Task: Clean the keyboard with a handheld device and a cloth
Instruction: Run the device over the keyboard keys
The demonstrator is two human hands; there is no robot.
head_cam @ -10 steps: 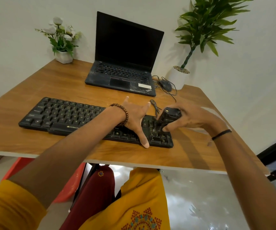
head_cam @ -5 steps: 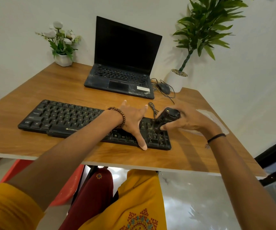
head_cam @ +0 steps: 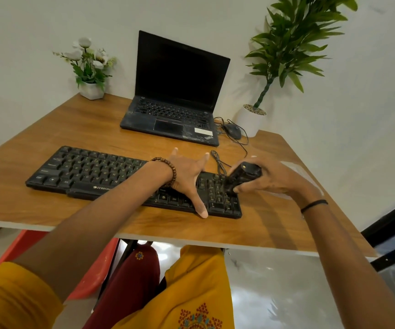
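Note:
A black keyboard [head_cam: 92, 172] lies across the front of the wooden desk [head_cam: 49, 210]. My left hand [head_cam: 187, 176] rests flat on its right half, fingers spread, thumb at the front edge. My right hand [head_cam: 270, 179] grips a small black handheld device [head_cam: 241, 176], whose lower end sits on the number pad at the keyboard's right end. A pale cloth [head_cam: 303, 176] lies on the desk behind my right hand, mostly hidden by it.
An open black laptop [head_cam: 175, 103] stands at the back of the desk, with a wired mouse [head_cam: 233, 131] and its cable to its right. A small flower pot [head_cam: 92, 90] sits at the back left. A tall potted plant [head_cam: 251, 119] stands at the back right.
Both hands stay on the keyboard's right end. The device has shifted slightly over the number pad. The camera view has tilted a little.

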